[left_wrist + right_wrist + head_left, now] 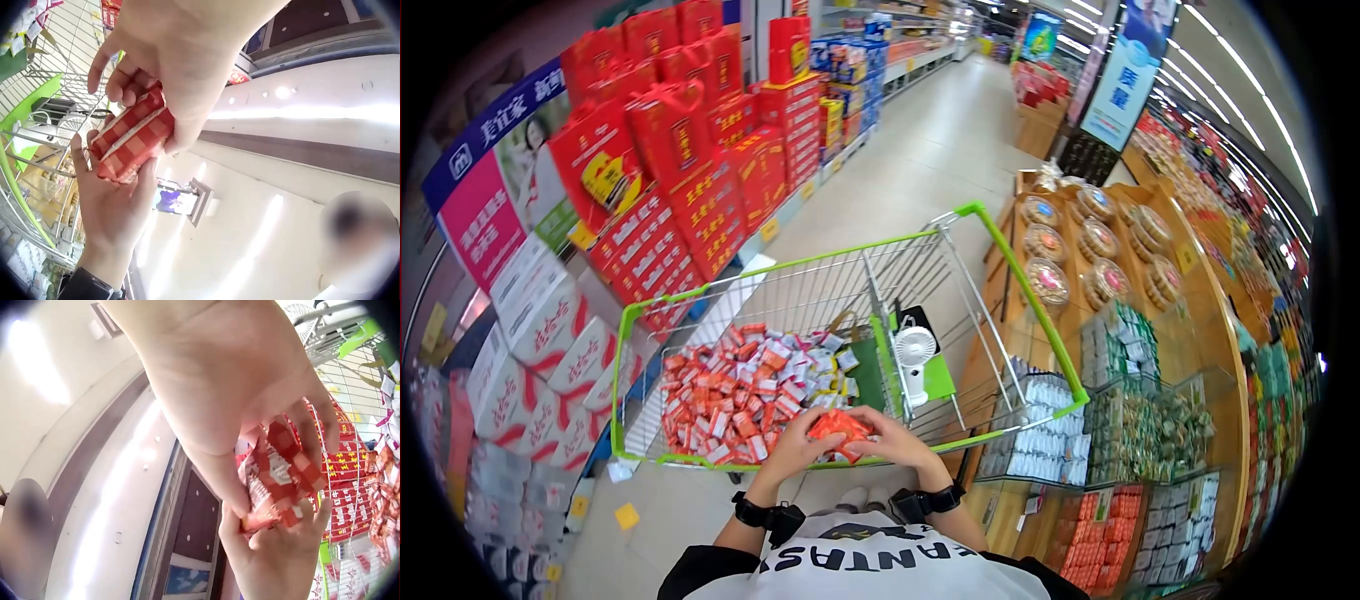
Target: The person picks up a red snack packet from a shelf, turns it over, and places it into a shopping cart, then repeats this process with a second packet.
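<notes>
Several red checked packets [840,428] are held between both hands above the near edge of the shopping cart [730,466]. The left hand [798,446] grips them from the left and the right hand [898,440] from the right, fingers curled round them. In the left wrist view the left hand [178,56] and the right hand [112,209] hold red packets [134,137] between them. In the right wrist view the right hand [231,387] and the left hand [278,562] hold the packets [281,478]. Below lies a heap of red packets [720,395].
White and purple packets [825,360] lie beside the heap. A white handheld fan [915,350] stands in the cart's seat part. Red boxes and bags [690,190] are stacked at the left. On the right is a wooden shelf [1040,330] with round tubs [1048,280] and bins of small packets.
</notes>
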Demonstrator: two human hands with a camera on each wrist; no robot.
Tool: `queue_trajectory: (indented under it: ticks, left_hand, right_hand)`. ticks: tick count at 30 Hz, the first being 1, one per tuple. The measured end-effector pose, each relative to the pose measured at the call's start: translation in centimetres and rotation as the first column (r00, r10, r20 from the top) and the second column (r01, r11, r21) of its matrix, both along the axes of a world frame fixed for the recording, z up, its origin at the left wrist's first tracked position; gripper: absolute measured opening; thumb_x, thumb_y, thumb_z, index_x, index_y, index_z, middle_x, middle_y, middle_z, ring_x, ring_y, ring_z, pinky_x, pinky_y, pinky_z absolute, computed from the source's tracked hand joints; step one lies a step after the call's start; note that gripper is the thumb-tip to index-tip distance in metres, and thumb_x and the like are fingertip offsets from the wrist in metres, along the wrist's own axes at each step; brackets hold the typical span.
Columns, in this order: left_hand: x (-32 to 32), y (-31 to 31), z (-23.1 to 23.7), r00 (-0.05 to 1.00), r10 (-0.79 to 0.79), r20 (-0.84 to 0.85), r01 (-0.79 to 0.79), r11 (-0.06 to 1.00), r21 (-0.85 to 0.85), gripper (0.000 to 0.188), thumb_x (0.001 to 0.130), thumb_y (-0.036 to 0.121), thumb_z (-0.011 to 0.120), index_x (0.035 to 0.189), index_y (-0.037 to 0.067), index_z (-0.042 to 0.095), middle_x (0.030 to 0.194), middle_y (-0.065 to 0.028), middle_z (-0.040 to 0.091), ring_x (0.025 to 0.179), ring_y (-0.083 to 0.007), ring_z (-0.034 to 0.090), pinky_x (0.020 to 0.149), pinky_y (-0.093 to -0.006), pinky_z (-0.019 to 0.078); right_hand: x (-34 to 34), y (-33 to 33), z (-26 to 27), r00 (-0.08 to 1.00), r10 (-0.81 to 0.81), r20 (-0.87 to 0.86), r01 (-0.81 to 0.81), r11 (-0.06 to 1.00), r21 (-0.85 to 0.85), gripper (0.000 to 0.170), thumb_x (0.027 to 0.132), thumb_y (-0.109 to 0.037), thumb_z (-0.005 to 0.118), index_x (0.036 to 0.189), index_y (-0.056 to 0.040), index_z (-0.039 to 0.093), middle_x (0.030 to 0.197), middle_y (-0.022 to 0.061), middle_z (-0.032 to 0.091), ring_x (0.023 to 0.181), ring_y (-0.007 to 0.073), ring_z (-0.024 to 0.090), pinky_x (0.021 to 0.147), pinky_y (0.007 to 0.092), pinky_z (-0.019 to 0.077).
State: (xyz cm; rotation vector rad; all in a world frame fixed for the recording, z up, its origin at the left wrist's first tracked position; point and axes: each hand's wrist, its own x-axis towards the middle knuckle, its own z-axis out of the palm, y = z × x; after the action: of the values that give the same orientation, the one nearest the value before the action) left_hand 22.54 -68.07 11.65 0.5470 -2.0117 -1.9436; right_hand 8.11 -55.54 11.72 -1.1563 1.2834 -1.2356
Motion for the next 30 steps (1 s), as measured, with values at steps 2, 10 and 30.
queue_trajectory:
  ticks: [2, 10, 30]
  left_hand:
    - [0.7, 0.1, -0.3, 0.995, 0.096, -0.011, -0.097, 0.992, -0.086, 0.038, 0.073, 0.025, 0.064, 0.097, 0.0, 0.051, 0.085, -0.0055, 0.054, 0.078, -0.0106, 0.051, 0.067, -0.0249, 0.0417]
    - [2.7, 0.3, -0.3, 0.924, 0.353, 0.146, -0.359, 0.933, 0.012, 0.047, 0.077, 0.028, 0.06, 0.109, -0.002, 0.045, 0.091, -0.0063, 0.054, 0.077, -0.0108, 0.052, 0.066, -0.0225, 0.0434]
    - [9.1, 2.3, -5.1, 0.721, 0.682, 0.127, -0.682, 0.73, -0.05, 0.04, 0.085, 0.026, 0.049, 0.117, 0.004, 0.038, 0.086, -0.0072, 0.056, 0.072, -0.0152, 0.057, 0.063, -0.0262, 0.0444]
  right_hand:
    - [0.5, -1.0, 0.1, 0.998, -0.042, -0.037, 0.043, 0.998, 0.054, 0.05, 0.076, -0.012, 0.062, 0.118, -0.0016, 0.038, 0.104, 0.0061, 0.05, 0.095, 0.0106, 0.048, 0.077, 0.0236, 0.0421]
    - [1.3, -2.7, -0.4, 0.989, -0.13, 0.077, 0.123, 0.989, 0.082, 0.049, 0.076, -0.014, 0.062, 0.117, -0.0031, 0.038, 0.109, 0.0083, 0.046, 0.084, 0.0136, 0.052, 0.07, 0.0253, 0.0449]
    - [4.9, -8.4, -4.2, 0.998, 0.009, 0.058, -0.017, 0.989, 0.145, 0.051, 0.07, -0.021, 0.067, 0.109, -0.003, 0.04, 0.089, 0.0127, 0.055, 0.071, 0.0137, 0.054, 0.058, 0.0247, 0.0446]
